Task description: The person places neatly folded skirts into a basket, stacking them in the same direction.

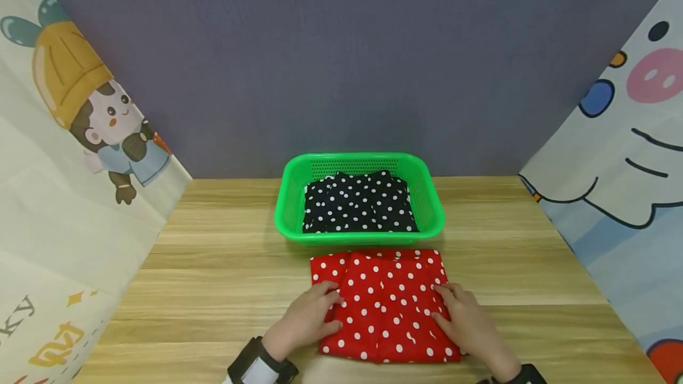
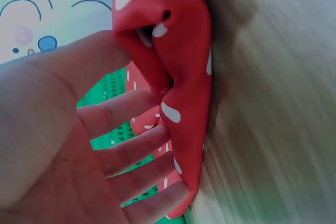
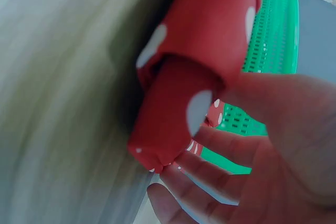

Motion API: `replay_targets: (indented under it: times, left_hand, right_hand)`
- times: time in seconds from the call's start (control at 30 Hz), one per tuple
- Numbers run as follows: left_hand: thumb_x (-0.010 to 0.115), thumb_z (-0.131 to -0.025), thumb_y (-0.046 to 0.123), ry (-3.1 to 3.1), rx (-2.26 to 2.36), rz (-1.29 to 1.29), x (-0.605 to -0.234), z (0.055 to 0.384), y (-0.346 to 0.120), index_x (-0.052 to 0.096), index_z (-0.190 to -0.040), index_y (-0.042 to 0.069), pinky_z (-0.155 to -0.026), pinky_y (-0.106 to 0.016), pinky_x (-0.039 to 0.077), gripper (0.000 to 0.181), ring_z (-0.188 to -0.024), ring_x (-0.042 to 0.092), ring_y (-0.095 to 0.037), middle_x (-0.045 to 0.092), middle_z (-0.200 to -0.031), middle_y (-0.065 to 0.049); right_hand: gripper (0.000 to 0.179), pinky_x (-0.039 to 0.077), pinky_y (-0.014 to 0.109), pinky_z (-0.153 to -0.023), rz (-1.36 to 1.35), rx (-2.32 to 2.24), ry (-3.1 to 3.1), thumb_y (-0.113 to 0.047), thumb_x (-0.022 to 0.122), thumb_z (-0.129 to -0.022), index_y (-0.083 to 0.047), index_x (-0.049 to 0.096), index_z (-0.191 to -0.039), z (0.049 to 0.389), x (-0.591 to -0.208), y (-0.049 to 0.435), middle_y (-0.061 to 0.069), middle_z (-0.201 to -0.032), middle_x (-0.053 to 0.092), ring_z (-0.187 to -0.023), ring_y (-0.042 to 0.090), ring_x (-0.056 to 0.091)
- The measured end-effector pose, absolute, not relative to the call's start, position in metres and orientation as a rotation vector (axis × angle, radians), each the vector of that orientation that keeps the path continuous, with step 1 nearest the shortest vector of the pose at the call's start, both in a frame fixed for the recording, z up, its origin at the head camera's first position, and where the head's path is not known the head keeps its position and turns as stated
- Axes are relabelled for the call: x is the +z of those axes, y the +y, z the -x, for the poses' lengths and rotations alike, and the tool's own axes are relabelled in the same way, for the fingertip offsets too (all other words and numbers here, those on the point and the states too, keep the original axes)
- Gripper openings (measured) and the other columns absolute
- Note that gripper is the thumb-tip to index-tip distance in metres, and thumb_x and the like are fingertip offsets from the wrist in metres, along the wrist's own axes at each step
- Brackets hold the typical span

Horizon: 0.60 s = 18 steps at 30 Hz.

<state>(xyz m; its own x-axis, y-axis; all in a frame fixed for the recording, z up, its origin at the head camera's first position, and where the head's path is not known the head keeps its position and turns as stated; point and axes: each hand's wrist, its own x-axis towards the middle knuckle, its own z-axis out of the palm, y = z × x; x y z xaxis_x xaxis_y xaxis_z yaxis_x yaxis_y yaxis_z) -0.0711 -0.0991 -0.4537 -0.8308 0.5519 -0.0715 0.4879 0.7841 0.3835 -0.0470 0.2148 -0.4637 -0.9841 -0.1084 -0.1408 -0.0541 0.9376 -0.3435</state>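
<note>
A folded red cloth with white dots (image 1: 385, 313) lies flat on the wooden table, directly in front of the green basket (image 1: 434, 212). My left hand (image 1: 306, 316) touches its left edge, and in the left wrist view the fingers (image 2: 131, 108) are spread and fairly straight against the cloth's side. On the opposite edge rests my right hand (image 1: 469, 319). The right wrist view shows its fingers (image 3: 226, 145) extended along the rolled-looking fold of the red cloth (image 3: 173, 103). Neither hand pinches the fabric.
Inside the basket sits a folded black cloth with white dots (image 1: 360, 203). The table (image 1: 213, 265) meets a dark grey panel (image 1: 341, 64) behind the basket. Printed curtains hang at the left (image 1: 48, 206) and right (image 1: 629, 194).
</note>
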Motion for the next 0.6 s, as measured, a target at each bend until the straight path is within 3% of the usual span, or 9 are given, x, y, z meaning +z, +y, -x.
replay_targets:
  times: [0.6]
  left_hand:
    - [0.075,-0.072,0.021,2.804,0.576,-0.701,-0.453,0.075,-0.125,0.061,-0.103,0.01,-0.088,-0.042,0.048,0.036,-0.107,0.052,-0.026,0.051,-0.123,-0.012]
  right_hand:
    - [0.057,0.053,0.043,-0.074,0.181,-0.501,2.932,-0.028,0.076,-0.073,-0.005,0.055,-0.121,0.053,-0.463,0.185,0.012,-0.114,0.051,-0.099,0.026,0.05]
